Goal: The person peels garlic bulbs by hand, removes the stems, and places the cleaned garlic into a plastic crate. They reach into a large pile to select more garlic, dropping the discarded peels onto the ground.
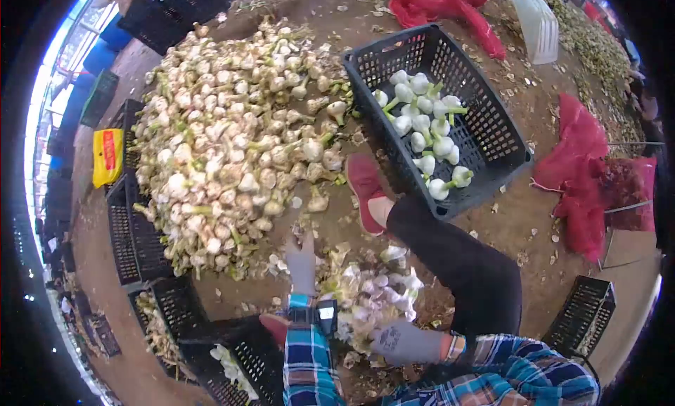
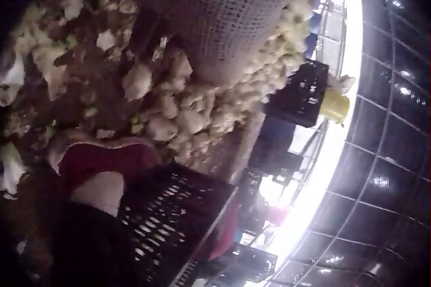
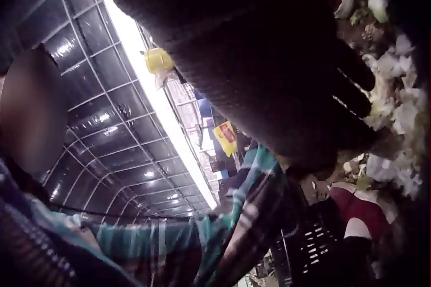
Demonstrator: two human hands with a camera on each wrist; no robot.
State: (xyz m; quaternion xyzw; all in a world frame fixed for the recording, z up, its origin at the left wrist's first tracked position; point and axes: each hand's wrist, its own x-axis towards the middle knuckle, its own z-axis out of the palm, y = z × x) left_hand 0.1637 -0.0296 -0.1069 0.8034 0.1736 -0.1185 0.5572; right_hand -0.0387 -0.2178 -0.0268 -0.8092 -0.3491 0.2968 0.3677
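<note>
My left hand (image 1: 302,264), in a grey glove, reaches to the near edge of a large heap of unpeeled garlic bulbs (image 1: 218,139). Its thumb and fingers stand apart, close to loose bulbs on the ground. In the left wrist view the knitted glove (image 2: 209,24) fills the top, with bulbs (image 2: 192,115) beyond it. My right hand (image 1: 408,341), also gloved, is low over a pile of garlic skins (image 1: 373,293). In the right wrist view that hand (image 3: 283,78) is a dark silhouette beside the skins (image 3: 404,112); I cannot tell whether it holds anything.
A black crate (image 1: 492,125) holding white trimmed garlic bulbs (image 1: 425,118) stands ahead to the right, by my bent leg (image 1: 457,265). More black crates (image 1: 239,357) line the left. Red mesh sacks (image 1: 580,174) and a white plastic basket (image 1: 536,26) lie on the right side.
</note>
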